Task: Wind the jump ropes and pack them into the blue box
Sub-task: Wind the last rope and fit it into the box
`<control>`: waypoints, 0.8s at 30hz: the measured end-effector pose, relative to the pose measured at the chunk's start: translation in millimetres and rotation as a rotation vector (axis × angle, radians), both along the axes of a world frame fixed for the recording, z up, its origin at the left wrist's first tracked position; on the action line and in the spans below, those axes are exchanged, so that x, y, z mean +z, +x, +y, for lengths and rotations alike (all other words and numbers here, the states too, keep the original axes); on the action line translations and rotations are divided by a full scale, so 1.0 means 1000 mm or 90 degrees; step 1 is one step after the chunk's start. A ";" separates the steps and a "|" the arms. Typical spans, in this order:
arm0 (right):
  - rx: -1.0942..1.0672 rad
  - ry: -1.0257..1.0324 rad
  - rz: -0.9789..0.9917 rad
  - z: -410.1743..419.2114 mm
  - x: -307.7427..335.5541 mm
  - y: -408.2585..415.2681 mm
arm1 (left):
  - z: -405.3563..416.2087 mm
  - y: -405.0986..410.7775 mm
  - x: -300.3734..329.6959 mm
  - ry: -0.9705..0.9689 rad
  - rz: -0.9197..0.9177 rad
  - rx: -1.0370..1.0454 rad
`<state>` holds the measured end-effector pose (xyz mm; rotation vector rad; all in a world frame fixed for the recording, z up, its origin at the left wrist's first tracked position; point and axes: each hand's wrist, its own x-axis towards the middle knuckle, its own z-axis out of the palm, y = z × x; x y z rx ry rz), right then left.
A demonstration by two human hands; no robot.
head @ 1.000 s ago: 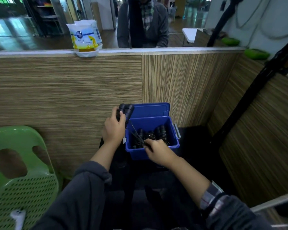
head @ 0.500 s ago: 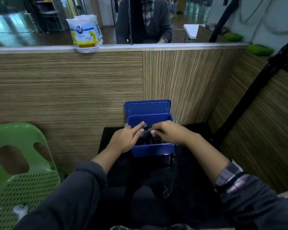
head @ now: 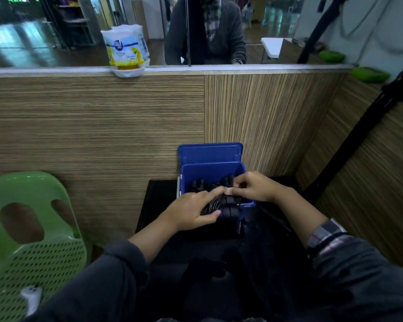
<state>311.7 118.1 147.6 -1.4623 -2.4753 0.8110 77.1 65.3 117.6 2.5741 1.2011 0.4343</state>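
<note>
I pressed the wound black jump rope bundle (head: 221, 209) down at the near rim of the open blue plastic box (head: 211, 173), my left hand (head: 191, 211) gripping it, my right hand (head: 254, 188) pinching its coils so they stayed wound.

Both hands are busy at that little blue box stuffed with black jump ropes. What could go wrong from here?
1. The blue box looks nearly full, and the jump rope under the left hand sits at the near rim, so it might spring out or uncoil.
2. The box stands on a small black surface; pressing on its near edge could tip it.
3. The right hand works among packed handles, so cords may tangle.
</note>
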 end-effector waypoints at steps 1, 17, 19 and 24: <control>-0.022 -0.043 0.042 0.000 -0.001 0.001 | 0.001 -0.001 0.001 0.021 -0.008 -0.018; -0.251 -0.397 0.681 -0.007 -0.010 -0.005 | 0.011 -0.022 -0.011 -0.011 -0.197 0.153; -0.293 -0.363 0.664 -0.008 -0.016 -0.006 | 0.013 -0.023 -0.011 0.013 -0.201 0.188; -0.341 -0.291 0.496 -0.018 -0.023 -0.012 | 0.025 -0.036 -0.020 0.006 -0.218 0.292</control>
